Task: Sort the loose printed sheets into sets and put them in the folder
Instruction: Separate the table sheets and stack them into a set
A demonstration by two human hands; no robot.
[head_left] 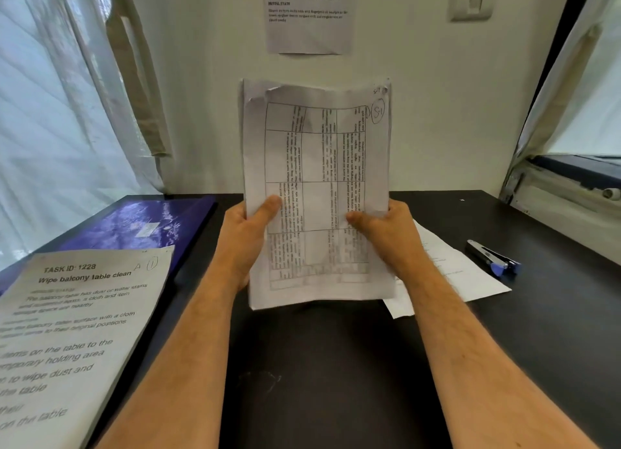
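1. The left hand (pixel 247 237) gripped the left edge of the stack of printed sheets (pixel 317 193), thumb on the front.
2. The right hand (pixel 386 235) gripped the right edge likewise.
3. The stack stood upright above the black table (pixel 336 381); its front sheet showed a table grid and a circled mark.
4. A purple folder (pixel 141 227) lay far left.
5. A "TASK ID: 1228" sheet (pixel 70 341) lay near left, overlapping the folder.
6. Loose sheets (pixel 450 277) lay right, a stapler (pixel 492 259) beyond them.

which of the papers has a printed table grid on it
The stack of sheets held upright in both hands; the sheet at left shows plain text lines, and the sheet at right is mostly blank.
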